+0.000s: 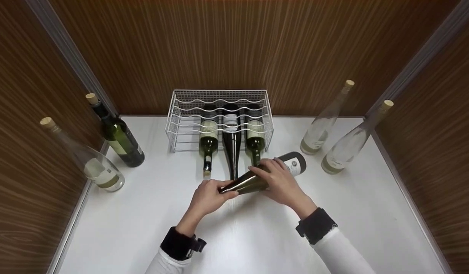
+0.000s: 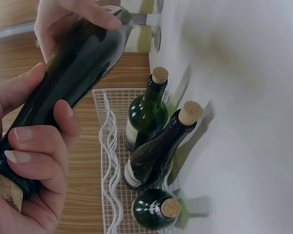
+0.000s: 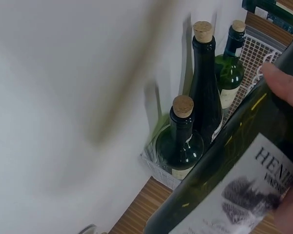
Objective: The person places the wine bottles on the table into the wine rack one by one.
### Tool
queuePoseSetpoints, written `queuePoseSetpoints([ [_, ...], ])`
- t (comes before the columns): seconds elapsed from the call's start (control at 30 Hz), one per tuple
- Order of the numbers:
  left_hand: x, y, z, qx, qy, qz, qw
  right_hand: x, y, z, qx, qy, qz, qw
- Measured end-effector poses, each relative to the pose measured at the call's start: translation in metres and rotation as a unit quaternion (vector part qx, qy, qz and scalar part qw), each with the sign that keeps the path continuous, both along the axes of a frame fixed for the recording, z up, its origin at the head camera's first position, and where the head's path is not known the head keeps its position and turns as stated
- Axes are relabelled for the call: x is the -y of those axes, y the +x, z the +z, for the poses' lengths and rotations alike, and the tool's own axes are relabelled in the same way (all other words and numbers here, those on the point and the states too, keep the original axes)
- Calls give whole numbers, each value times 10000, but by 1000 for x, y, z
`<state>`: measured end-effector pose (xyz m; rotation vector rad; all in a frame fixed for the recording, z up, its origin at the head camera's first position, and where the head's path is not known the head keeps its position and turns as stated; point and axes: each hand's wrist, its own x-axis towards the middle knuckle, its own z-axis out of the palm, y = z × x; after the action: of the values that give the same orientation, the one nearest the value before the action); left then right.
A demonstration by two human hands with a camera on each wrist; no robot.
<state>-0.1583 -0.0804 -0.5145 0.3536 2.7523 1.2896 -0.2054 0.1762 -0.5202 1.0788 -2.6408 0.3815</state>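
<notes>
Both hands hold one dark green wine bottle (image 1: pixel 253 182) in front of the rack, lying aslant with its base to the right. My left hand (image 1: pixel 209 196) curls round the corked neck, as the left wrist view shows up close. Over the body my right hand (image 1: pixel 280 182) grips from above, with the white label (image 3: pixel 249 190) showing beside its fingers. Behind them a white wire rack (image 1: pixel 219 91) holds three corked wine bottles on their sides, necks toward me: a green one (image 1: pixel 208 142), a dark slender one (image 1: pixel 232 146) and another green one (image 1: pixel 255 141).
On the left stand a clear corked bottle (image 1: pixel 101 173) and a green corked bottle (image 1: pixel 124 140). Two clear corked bottles, a rear one (image 1: pixel 316 135) and a nearer one (image 1: pixel 341 154), stand on the right. Wood-grain panels (image 1: pixel 227 45) enclose the white tabletop (image 1: pixel 257 243) at the back and sides.
</notes>
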Motion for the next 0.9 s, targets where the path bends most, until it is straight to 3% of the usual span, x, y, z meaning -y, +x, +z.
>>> queuePoseSetpoints([
  [0.27, 20, 5, 6, -161, -89, 322, 9993, -12, 1, 4, 56, -659, -44, 9978],
  [0.47, 38, 11, 7, -107, 162, 644, 9977, -19, 3, 1, 61, -1031, -94, 9946],
  [0.9, 87, 22, 7, -16, 386, 1223, 9917, -26, 9, -10, 695, -856, -461, 9928],
])
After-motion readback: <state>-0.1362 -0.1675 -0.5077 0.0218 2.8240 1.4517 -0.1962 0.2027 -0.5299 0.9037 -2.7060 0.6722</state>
